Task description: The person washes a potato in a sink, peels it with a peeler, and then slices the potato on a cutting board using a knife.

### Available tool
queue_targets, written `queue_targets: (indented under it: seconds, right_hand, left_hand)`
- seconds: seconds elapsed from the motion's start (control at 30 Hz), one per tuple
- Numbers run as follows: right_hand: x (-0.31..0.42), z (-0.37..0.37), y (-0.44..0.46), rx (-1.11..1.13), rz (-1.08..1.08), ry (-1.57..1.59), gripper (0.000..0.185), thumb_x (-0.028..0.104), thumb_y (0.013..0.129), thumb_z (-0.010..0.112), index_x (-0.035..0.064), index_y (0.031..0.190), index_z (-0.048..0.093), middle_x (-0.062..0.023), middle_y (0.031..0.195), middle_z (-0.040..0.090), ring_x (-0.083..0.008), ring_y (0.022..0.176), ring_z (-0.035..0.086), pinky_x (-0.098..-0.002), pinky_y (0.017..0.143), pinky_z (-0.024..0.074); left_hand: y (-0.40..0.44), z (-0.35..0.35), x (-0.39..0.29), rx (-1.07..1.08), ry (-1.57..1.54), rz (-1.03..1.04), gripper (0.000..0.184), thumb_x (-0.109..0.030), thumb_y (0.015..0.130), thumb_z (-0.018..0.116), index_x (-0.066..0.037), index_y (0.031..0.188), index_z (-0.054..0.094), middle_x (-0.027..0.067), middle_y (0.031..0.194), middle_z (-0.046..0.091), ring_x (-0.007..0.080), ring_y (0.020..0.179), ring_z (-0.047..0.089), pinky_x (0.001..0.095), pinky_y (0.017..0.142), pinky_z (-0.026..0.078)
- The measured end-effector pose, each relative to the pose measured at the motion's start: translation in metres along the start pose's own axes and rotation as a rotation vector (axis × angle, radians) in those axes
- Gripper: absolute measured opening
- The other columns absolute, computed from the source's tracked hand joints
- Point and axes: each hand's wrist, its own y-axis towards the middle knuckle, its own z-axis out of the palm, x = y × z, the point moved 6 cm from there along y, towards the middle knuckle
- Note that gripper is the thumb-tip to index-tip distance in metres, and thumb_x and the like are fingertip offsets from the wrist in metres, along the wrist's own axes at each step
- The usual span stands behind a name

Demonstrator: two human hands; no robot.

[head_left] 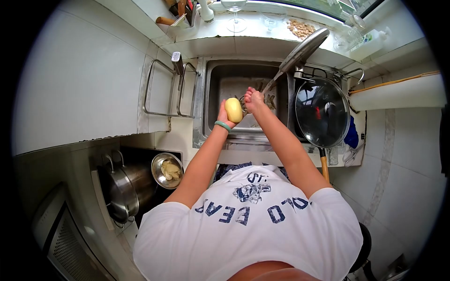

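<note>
Over the sink [210, 93], my left hand [223, 115] is wrapped round a peeled, pale yellow potato [233, 110]. A green bangle [222, 125] circles the left wrist. To the right of the potato, my right hand [254, 100] is closed with its fingers curled; whatever it grips, if anything, is hidden. Water appears to run from the faucet [300, 52] down toward the right hand. Dark peelings [270, 100] lie on the sink floor, partly behind my hands.
Right of the sink stands a pan with a glass lid [322, 112]. A metal bowl [157, 175] with pale pieces and a steel pot [123, 192] are at lower left. A wire rack [146, 93] hangs on the left wall. Glasses [236, 24] line the windowsill.
</note>
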Motion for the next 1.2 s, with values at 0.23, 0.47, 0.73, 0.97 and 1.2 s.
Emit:
queue_targets:
  seconds: [0.23, 0.47, 0.73, 0.97, 1.2]
  right_hand:
    - [0.023, 0.001, -0.064, -0.142, -0.764, -1.183, 0.037, 0.026, 0.086, 0.054, -0.0011, 0.112, 0.053, -0.0188, 0.109, 0.057, -0.0319, 0.105, 0.053, -0.0368, 0.092, 0.0402]
    - [0.042, 0.007, -0.086, -0.283, -0.836, -1.125, 0.043, 0.042, 0.090, 0.048, 0.0043, 0.109, 0.054, -0.0179, 0.096, 0.062, -0.0340, 0.090, 0.059, -0.0401, 0.079, 0.0444]
    - [0.040, -0.015, -0.077, -0.159, -0.971, -1.215, 0.037, 0.030, 0.094, 0.037, 0.0044, 0.117, 0.050, -0.0224, 0.100, 0.061, -0.0377, 0.094, 0.059, -0.0425, 0.079, 0.0449]
    - [0.041, 0.009, -0.098, 0.050, -0.663, -1.074, 0.050, 0.006, 0.076, 0.059, 0.0015, 0.124, 0.047, -0.0136, 0.108, 0.060, -0.0233, 0.099, 0.058, -0.0330, 0.086, 0.0441]
    - [0.083, -0.017, -0.092, 0.186, -0.359, -0.892, 0.031, 0.010, 0.079, 0.063, 0.0040, 0.109, 0.056, -0.0033, 0.095, 0.060, -0.0124, 0.083, 0.057, -0.0248, 0.070, 0.0458]
  left_hand:
    - [0.027, 0.029, 0.021, 0.103, 0.021, -0.053, 0.051, -0.052, 0.093, 0.031, -0.012, 0.115, 0.056, 0.0077, 0.108, 0.062, 0.0277, 0.101, 0.058, 0.0432, 0.093, 0.043]
    - [0.032, 0.054, 0.027, -0.014, 0.514, 0.188, 0.053, -0.047, 0.094, 0.038, -0.001, 0.114, 0.055, 0.0100, 0.107, 0.061, 0.0215, 0.096, 0.059, 0.0337, 0.086, 0.047]
    - [0.065, 0.046, 0.029, 0.134, 0.628, 0.432, 0.038, -0.040, 0.091, 0.052, -0.002, 0.095, 0.059, 0.0083, 0.091, 0.062, 0.0163, 0.080, 0.060, 0.0303, 0.070, 0.049]
    - [0.024, 0.073, 0.015, -0.139, 0.890, 0.563, 0.043, -0.039, 0.079, 0.069, -0.003, 0.098, 0.057, 0.0057, 0.088, 0.060, 0.0133, 0.079, 0.058, 0.0288, 0.070, 0.048]
    - [0.040, 0.065, 0.053, 0.110, 0.657, -0.013, 0.039, -0.040, 0.074, 0.072, -0.013, 0.097, 0.055, 0.0056, 0.077, 0.060, 0.0207, 0.058, 0.060, 0.0368, 0.048, 0.050]
